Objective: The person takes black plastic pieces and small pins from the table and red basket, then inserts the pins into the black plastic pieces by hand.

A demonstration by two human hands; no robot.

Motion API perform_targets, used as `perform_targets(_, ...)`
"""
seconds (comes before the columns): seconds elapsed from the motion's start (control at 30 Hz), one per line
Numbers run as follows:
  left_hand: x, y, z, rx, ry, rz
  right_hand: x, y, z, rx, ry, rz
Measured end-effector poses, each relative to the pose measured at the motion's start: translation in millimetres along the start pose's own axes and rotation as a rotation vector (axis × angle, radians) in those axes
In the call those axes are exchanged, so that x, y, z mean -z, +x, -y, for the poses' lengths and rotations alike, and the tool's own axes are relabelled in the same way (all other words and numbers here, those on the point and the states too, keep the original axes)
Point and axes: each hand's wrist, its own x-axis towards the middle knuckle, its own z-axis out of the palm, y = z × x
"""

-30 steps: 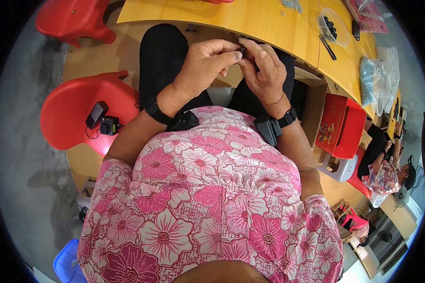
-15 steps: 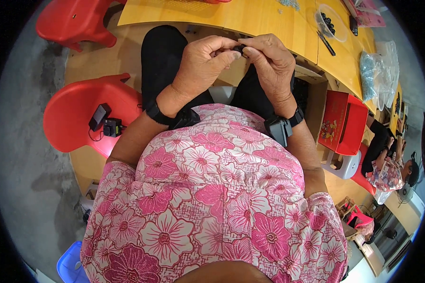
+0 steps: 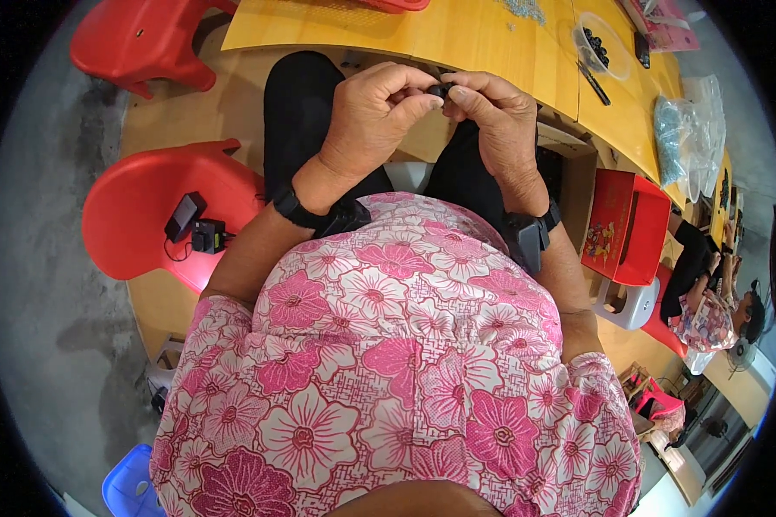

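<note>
Just short of the yellow table's front edge, above my lap, my two hands meet at a small black part [image 3: 441, 90]. My left hand [image 3: 378, 110] pinches it between thumb and forefinger. From the other side, my right hand [image 3: 497, 114] has its thumb and forefinger closed on the same part. The fingertips cover most of it, and its exact kind is too small to make out. Similar-looking small black parts [image 3: 597, 48] lie in a clear round tub on the table.
On the yellow table [image 3: 483, 50] are a black pen [image 3: 593, 84] and a bag of pale blue bits [image 3: 669, 138]. A red box [image 3: 627, 228] stands to my right. A red chair [image 3: 129, 207] at my left bears black devices [image 3: 205, 234]. Another person [image 3: 707, 314] sits far right.
My right thumb and fingers have shifted slightly on the black part, and my right wrist has turned a little. My left hand keeps its pinch. The whole view has moved slightly.
</note>
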Motion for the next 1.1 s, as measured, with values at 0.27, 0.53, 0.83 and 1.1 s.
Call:
perform_targets(0.27,-0.5,2.4,1.7,-0.035,0.078,-0.029,0.6,1.8,-6.7,-0.025,0.081,0.001)
perform_targets(0.53,-6.2,4.9,5.5,-0.049,0.087,-0.061,-3.6,-0.1,-18.1,-0.119,0.403,-0.046)
perform_targets(0.83,-13.1,7.9,9.9,-0.098,0.039,-0.056,10.1,4.1,-16.5,-0.271,0.657,0.129)
perform_targets(1.1,-13.6,8.2,13.8,-0.124,0.030,-0.051,10.8,2.7,-12.3,-0.505,0.651,0.205)
